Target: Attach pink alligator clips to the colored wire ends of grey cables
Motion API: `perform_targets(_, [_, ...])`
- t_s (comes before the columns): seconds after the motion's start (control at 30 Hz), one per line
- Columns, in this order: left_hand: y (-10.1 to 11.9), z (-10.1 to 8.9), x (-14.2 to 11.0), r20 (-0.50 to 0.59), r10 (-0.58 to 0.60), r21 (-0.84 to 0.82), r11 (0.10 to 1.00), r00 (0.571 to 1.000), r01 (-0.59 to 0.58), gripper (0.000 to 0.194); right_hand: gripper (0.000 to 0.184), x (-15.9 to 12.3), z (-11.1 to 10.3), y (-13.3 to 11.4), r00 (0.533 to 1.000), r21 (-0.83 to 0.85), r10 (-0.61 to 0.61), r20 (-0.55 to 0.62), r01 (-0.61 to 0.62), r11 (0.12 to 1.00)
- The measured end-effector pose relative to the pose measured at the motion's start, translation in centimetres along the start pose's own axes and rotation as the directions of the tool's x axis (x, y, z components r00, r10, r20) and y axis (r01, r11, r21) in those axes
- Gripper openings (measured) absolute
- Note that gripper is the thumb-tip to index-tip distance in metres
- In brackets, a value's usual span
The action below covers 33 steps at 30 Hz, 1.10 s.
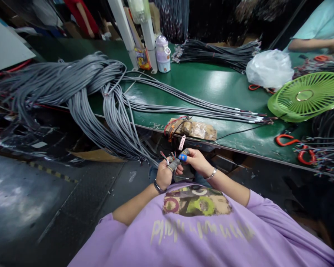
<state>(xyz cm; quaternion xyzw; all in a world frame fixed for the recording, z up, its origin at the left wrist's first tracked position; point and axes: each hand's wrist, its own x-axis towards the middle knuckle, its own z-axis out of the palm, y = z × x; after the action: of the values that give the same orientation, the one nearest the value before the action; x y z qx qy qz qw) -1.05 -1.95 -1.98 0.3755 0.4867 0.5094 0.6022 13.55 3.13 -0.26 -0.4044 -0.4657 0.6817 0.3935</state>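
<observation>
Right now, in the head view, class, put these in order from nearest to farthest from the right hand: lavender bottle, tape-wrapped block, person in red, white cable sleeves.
From the right hand:
1. Tape-wrapped block: just ahead, at the table's near edge.
2. White cable sleeves: ahead, to the right.
3. Lavender bottle: far side, slightly left.
4. Person in red: beyond the table, left.

Slim grey cables (153,160) slope down from the upper left into the left hand (164,176), smooth-jacketed and gently curved. At their ends, thin coloured wires (163,155) stick up bare of the jacket, loosely splayed, some red (the fingers hide part).
</observation>
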Motion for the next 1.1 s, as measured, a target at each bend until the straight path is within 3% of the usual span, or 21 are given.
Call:
perform_targets(0.27, [0.3,0.2,0.0,-0.043,0.003,-0.042,0.999,0.999,-0.004,0.031,0.038,0.2,-0.2,0.9,0.999,0.071,0.029,-0.023,-0.027,0.997])
perform_targets(0.4, [0.3,0.1,-0.1,-0.028,-0.008,-0.013,1.0,1.0,0.008,0.031,0.037,0.3,-0.4,0.7,0.997,0.167,0.068,0.03,-0.072,0.983])
perform_targets(0.6, [0.4,0.1,-0.1,-0.006,-0.004,0.044,0.999,1.0,0.004,0.033,0.03,0.2,0.0,0.0,0.994,0.166,0.015,0.107,-0.033,0.986])
perform_targets(0.77, [1.5,0.1,-0.1,0.009,-0.032,-0.048,0.998,0.999,0.032,0.034,0.035,1.0,-1.0,0.5,0.984,0.369,0.143,0.107,-0.173,0.913])
perform_targets(0.9, [2.4,0.3,0.2,0.031,-0.042,-0.09,0.995,0.999,0.045,0.034,0.046,2.5,-1.4,-0.3,0.964,0.407,0.218,0.154,-0.263,0.875])
perform_targets(1.03, [3.0,0.4,0.6,0.135,-0.061,-0.104,0.992,0.989,0.075,0.036,0.042,3.6,-0.8,-1.0,0.966,0.367,0.162,0.2,-0.227,0.902])
perform_targets(1.1, [3.2,0.4,0.8,0.198,-0.079,-0.082,0.992,0.977,0.097,0.036,0.041,3.8,-0.4,-0.9,0.987,0.33,0.1,0.127,-0.137,0.934])
